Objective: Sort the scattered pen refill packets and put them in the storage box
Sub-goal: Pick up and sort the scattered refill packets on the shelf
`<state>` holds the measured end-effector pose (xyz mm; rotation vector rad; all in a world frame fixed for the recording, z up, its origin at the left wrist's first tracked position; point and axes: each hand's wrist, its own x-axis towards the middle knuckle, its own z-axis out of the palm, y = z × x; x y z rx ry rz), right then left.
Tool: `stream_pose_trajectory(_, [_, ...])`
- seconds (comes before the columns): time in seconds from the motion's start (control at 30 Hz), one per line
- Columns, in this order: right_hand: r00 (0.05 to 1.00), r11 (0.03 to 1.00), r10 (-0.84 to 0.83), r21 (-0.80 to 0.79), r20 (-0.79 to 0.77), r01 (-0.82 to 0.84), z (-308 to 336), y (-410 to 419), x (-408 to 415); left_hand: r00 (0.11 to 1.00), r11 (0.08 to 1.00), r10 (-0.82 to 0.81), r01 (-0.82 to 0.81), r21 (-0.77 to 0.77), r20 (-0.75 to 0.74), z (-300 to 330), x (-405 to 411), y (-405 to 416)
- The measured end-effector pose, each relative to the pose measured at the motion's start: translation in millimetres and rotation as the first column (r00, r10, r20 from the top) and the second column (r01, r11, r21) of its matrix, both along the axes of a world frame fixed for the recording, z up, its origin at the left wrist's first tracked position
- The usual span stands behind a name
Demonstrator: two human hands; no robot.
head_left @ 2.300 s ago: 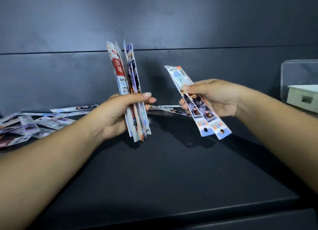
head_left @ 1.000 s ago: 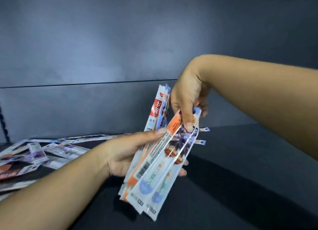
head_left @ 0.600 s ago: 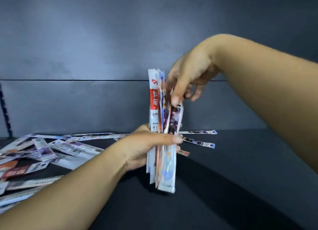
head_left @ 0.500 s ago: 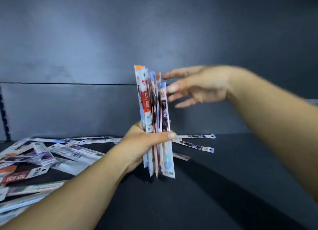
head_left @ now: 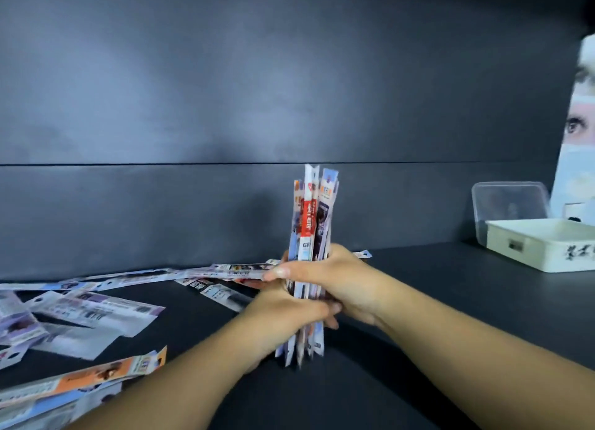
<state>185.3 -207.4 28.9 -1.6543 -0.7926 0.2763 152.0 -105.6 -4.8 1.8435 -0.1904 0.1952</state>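
A bundle of several pen refill packets (head_left: 310,223) stands upright at the centre, its lower ends just above the dark shelf. My left hand (head_left: 283,313) grips the bundle low down. My right hand (head_left: 335,278) wraps round it just above, fingers curled over the front. Several more packets (head_left: 90,310) lie scattered flat on the shelf to the left. A white storage box (head_left: 541,246) sits at the far right, apart from both hands.
A clear plastic lid (head_left: 508,204) leans behind the white box. A printed poster (head_left: 579,139) stands at the right edge. The dark shelf surface (head_left: 418,284) runs between the hands and the box, with a dark back wall behind.
My right hand came down from the top of the bundle and closed round its middle. The bundle now stands squarer and lower. The view has turned right, showing the box.
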Motion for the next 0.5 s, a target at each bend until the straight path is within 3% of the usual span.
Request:
stream_pose_trajectory(0.07, [0.998, 0.999, 0.021, 0.031, -0.055, -0.02, -2, -10, 5, 0.999, 0.999, -0.03, 0.03, -0.026, -0.021, 1, 2, -7])
stream_pose_trajectory(0.13, [0.986, 0.987, 0.131, 0.103, -0.107, -0.12, 5, -29, 9, 0.987, 0.981, -0.135, 0.122, -0.154, -0.082, 4, 2, -18])
stream_pose_trajectory(0.23, [0.947, 0.935, 0.278, 0.273, -0.164, -0.227, 19, -63, 17, 0.872, 0.847, -0.443, 0.33, -0.416, -0.209, 12, 0, -45])
stream_pose_trajectory(0.3, [0.956, 0.943, 0.234, 0.279, -0.177, -0.179, 22, -89, 28, 0.822, 0.803, -0.523, 0.386, -0.453, -0.226, 14, 10, -73])
stream_pose_trajectory(0.5, [0.983, 0.97, -0.099, 0.203, -0.157, 0.131, 24, -174, 94, 0.963, 0.922, -0.223, 0.157, -0.353, -0.154, 14, 71, -167])
